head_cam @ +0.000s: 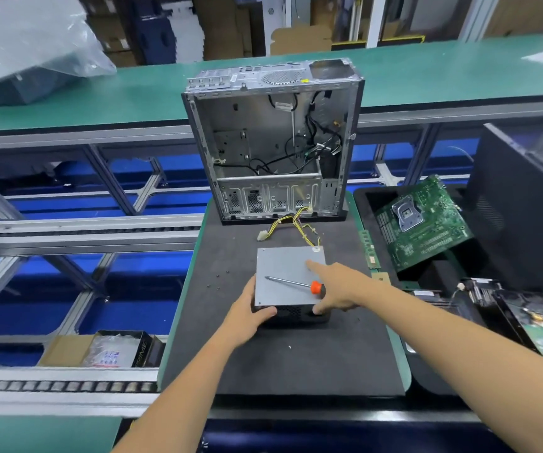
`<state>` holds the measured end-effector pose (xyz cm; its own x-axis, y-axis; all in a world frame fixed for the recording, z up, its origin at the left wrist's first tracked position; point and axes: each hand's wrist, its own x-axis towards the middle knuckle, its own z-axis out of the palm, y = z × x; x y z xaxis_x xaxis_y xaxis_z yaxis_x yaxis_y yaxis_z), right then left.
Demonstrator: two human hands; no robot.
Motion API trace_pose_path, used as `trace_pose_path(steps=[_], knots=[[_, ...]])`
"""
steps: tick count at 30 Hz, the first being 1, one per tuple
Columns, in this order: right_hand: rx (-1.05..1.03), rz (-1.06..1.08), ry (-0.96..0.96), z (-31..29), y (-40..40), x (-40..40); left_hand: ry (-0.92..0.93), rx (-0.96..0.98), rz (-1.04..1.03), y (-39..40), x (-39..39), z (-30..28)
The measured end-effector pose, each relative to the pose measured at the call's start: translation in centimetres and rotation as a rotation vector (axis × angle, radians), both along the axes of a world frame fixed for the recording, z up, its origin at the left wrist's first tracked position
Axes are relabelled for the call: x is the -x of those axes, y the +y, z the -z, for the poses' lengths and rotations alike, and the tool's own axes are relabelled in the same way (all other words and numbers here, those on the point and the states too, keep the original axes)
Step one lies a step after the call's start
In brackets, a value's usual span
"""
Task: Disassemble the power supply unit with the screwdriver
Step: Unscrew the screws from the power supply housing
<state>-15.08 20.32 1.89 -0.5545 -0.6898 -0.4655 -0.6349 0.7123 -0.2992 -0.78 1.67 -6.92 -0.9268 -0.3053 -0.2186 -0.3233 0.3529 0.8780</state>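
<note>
The power supply unit [288,276] is covered in matt grey sheet metal. The screwdriver [296,284] has a shiny steel shaft and a glossy orange plastic handle

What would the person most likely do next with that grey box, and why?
Probably take up the screwdriver in the right hand. It lies loose on the power supply unit lid, its orange handle at that hand. The left hand grips the box's near left corner, steadying it. Loose screws on the mat suggest some are already out.
</note>
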Motion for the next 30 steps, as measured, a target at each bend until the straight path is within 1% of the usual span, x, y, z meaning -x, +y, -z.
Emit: trace_pose_path(steps=[4,7,11,14,17,20,24,28,30], knots=[[0.106,0.007,-0.012,-0.8,0.1,0.6,0.058,0.056,-0.044,0.3,0.3,-1.0],[0.173,0.065,-0.049,-2.3,-0.1,1.7,0.079,0.132,-0.093,-0.1,1.1,-3.2],[0.266,0.181,-0.255,-4.5,-0.7,3.5,0.003,0.249,-0.158,-0.7,2.4,-6.1],[0.271,0.209,-0.284,-5.4,-1.3,4.4,-0.103,0.266,-0.191,-0.5,3.3,-7.0],[0.251,0.223,-0.227,-5.8,-2.1,4.7,-0.151,0.359,-0.254,0.0,4.2,-7.8],[0.214,0.211,-0.101,-5.9,-2.9,4.9,-0.161,0.360,-0.272,-0.2,5.6,-8.5],[0.132,0.212,-0.076,-6.6,-3.2,5.3,-0.175,0.271,-0.258,-0.4,6.5,-8.9],[0.068,0.140,0.085,-8.5,-4.0,5.4,-0.196,0.218,-0.214,-1.3,6.6,-9.0],[0.081,0.080,0.102,-10.2,-4.7,5.4,-0.199,0.142,-0.164,-2.2,6.5,-9.0]])
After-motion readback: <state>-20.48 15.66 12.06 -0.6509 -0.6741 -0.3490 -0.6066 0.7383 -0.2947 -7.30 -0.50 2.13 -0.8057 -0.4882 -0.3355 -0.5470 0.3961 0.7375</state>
